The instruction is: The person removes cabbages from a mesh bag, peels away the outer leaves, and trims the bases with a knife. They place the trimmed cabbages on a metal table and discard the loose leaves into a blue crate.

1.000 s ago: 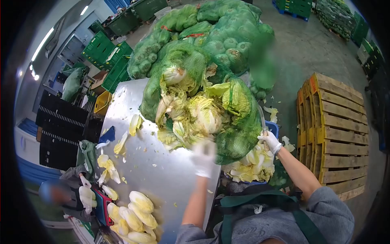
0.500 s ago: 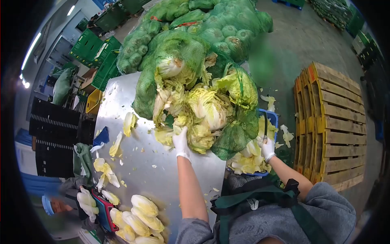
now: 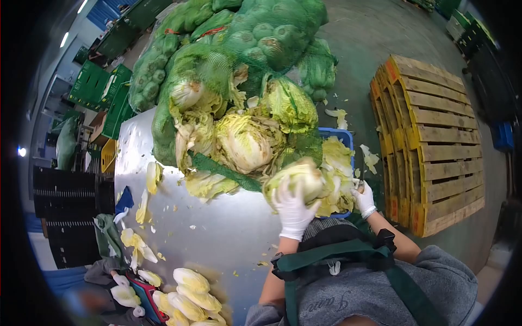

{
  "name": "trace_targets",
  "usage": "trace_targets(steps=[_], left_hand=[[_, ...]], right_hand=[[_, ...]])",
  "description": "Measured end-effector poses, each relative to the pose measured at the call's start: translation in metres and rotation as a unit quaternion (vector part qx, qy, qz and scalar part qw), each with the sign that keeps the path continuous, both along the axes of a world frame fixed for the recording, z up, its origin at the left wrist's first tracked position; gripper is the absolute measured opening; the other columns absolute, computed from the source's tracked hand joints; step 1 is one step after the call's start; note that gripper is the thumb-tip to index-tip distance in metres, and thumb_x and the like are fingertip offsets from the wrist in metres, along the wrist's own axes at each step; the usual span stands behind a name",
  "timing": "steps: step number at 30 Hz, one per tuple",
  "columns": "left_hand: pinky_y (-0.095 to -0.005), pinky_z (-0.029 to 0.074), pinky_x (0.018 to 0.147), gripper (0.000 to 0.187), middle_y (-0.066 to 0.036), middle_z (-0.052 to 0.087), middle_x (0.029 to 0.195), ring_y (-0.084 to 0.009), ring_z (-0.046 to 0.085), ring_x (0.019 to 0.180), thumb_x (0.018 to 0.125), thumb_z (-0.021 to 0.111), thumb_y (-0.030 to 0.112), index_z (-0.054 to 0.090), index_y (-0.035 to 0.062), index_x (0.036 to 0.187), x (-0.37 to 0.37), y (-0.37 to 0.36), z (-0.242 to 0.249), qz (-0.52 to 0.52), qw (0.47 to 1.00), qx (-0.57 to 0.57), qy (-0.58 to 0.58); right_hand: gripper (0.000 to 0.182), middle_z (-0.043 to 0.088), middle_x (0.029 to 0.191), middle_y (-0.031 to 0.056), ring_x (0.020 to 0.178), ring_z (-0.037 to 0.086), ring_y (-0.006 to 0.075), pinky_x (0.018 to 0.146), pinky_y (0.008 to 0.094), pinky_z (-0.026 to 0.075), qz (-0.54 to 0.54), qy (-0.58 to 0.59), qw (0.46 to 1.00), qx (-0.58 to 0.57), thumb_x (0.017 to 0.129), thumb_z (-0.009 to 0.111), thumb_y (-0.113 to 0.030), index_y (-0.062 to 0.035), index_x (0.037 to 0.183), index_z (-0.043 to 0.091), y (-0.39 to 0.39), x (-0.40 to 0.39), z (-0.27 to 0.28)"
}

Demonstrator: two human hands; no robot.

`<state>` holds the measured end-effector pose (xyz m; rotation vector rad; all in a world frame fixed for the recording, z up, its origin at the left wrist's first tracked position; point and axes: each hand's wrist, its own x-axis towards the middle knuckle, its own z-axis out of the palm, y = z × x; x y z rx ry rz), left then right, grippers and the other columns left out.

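My left hand (image 3: 294, 211), in a white glove, is closed around a napa cabbage (image 3: 298, 182) with a pale stem end, slightly blurred. The cabbage is above the table's right edge, beside the blue bin (image 3: 350, 142) full of loose leaves (image 3: 334, 168). My right hand (image 3: 364, 199), also gloved, is closed by the bin's right side on a knife whose blade is hardly visible now. More napa cabbages (image 3: 244, 146) lie in the mouth of a green mesh bag (image 3: 204, 60) on the table.
Trimmed napa cabbages (image 3: 190, 293) are piled on the metal table (image 3: 212, 233), near a red-edged scale (image 3: 147, 299). A co-worker's gloved hand (image 3: 124, 290) holds a cabbage there. Full mesh bags (image 3: 272, 32) stand behind. Wooden pallets (image 3: 435, 146) are stacked at right.
My left hand has taken a napa cabbage from the bag's mouth and brought it right and nearer to me. My right hand stays by the bin; its knife blade showed clearly before. The view has shifted.
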<state>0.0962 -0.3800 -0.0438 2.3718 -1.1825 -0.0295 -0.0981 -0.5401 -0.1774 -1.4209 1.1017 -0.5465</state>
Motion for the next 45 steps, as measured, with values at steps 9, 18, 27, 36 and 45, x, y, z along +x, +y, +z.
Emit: trace_targets(steps=[9, 18, 27, 36, 45], left_hand=[[-0.0546, 0.019, 0.104, 0.071, -0.026, 0.028, 0.137, -0.0402, 0.026, 0.127, 0.078, 0.062, 0.045, 0.043, -0.0006, 0.128, 0.156, -0.046, 0.033, 0.240, 0.965, -0.109, 0.011], [-0.0332, 0.047, 0.076, 0.050, -0.013, 0.067, 0.093, -0.0248, 0.062, 0.083, 0.069, 0.072, 0.036, 0.060, 0.0010, 0.103, 0.295, -0.062, 0.006, 0.072, 0.955, 0.015, 0.287], [-0.0400, 0.027, 0.104, 0.052, -0.016, 0.040, 0.128, -0.0294, 0.038, 0.121, 0.066, 0.072, 0.005, 0.045, 0.0044, 0.111, 0.089, 0.131, -0.004, 0.161, 0.952, -0.255, 0.046], [-0.0414, 0.033, 0.098, 0.041, -0.015, 0.052, 0.108, -0.0293, 0.046, 0.110, 0.068, 0.069, 0.011, 0.050, 0.0022, 0.103, 0.060, 0.217, -0.017, 0.250, 0.955, -0.159, 0.030], [-0.0335, 0.036, 0.098, 0.071, -0.015, 0.055, 0.120, -0.0242, 0.053, 0.109, 0.064, 0.079, 0.030, 0.050, -0.0006, 0.121, 0.170, 0.100, 0.009, 0.116, 0.909, 0.107, 0.385]], right_hand=[[0.030, 0.056, 0.083, 0.0011, 0.067, 0.050, 0.0079, 0.061, 0.0223, 0.043, -0.106, -0.013, 0.994, 0.041, 0.078, 0.060, 0.003, -0.0012, 0.107, 0.057, -0.018, -0.076, -0.010], [0.030, 0.062, 0.090, 0.0061, 0.080, 0.057, 0.0113, 0.073, 0.0250, 0.046, -0.006, 0.140, 0.986, -0.094, 0.078, 0.064, -0.004, 0.0044, 0.105, 0.053, 0.011, -0.080, -0.015], [0.029, 0.056, 0.076, 0.0074, 0.068, 0.054, 0.0171, 0.066, 0.0300, 0.046, 0.071, 0.114, 0.990, -0.043, 0.073, 0.064, -0.007, -0.0009, 0.101, 0.057, 0.016, -0.049, -0.007], [0.035, 0.057, 0.085, 0.0224, 0.082, 0.057, 0.0386, 0.071, 0.0405, 0.046, 0.272, 0.189, 0.939, -0.089, 0.071, 0.065, -0.019, 0.0011, 0.096, 0.049, 0.026, 0.030, 0.066], [0.030, 0.061, 0.085, 0.0182, 0.076, 0.060, 0.0378, 0.062, 0.0427, 0.048, 0.346, 0.094, 0.928, -0.098, 0.086, 0.054, -0.026, -0.0080, 0.109, 0.045, 0.065, 0.076, 0.116]])
